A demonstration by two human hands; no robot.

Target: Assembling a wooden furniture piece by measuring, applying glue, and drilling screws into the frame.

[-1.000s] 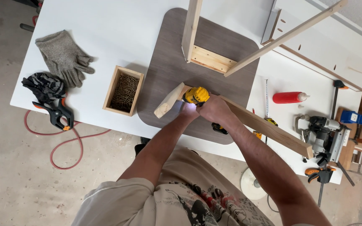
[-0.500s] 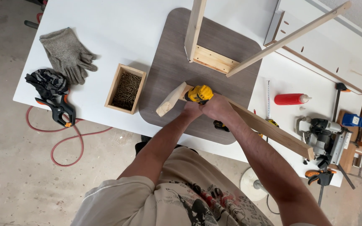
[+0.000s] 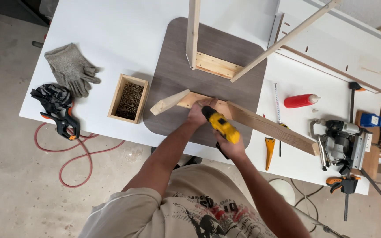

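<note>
A grey-brown board with rounded corners (image 3: 173, 83) lies on the white table (image 3: 111, 35), with pale wooden legs and rails fixed to it. My right hand (image 3: 231, 149) grips a yellow and black drill (image 3: 220, 125), tilted with its tip toward a wooden rail (image 3: 189, 99) on the board. My left hand (image 3: 198, 113) rests on that rail beside the drill tip, next to a slanted leg (image 3: 169, 102). A long wooden leg (image 3: 270, 128) runs to the right from under my hands.
An open wooden box of screws (image 3: 129, 98) stands left of the board. Grey gloves (image 3: 69, 68) and a black and orange clamp (image 3: 60, 117) lie at the table's left end. A red glue bottle (image 3: 300, 101), a nail gun (image 3: 342, 143), clamps and a red hose (image 3: 73, 161) lie around.
The drill has swung from upright over the rail to a tilt, with its body drawn back toward me. My left hand is now bare on the rail beside it.
</note>
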